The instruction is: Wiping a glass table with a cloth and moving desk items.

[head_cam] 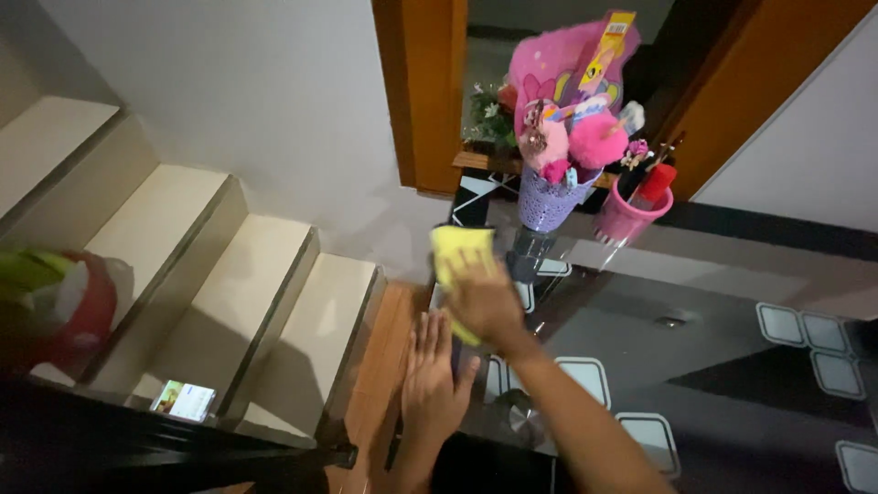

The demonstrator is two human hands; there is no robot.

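While visible: two hands (457, 338), one yellow cloth (460, 249).

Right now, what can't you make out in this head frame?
- Yellow cloth: head view, lower half hidden under the right hand.
- Small box on the stair: too small to identify.
- Red and green thing: blurred, cut by the left edge.
- Left hand: flat on the glass table, wrist cut off below.

Dim room, grey wall (274, 101). Cream stairs (210, 274) climbed left of a dark glossy table (695, 366) w/ white square patterns. Orange-brown wood door frame (430, 91) stood behind the table; wood floor strip (380, 366) ran btwn stairs & table.
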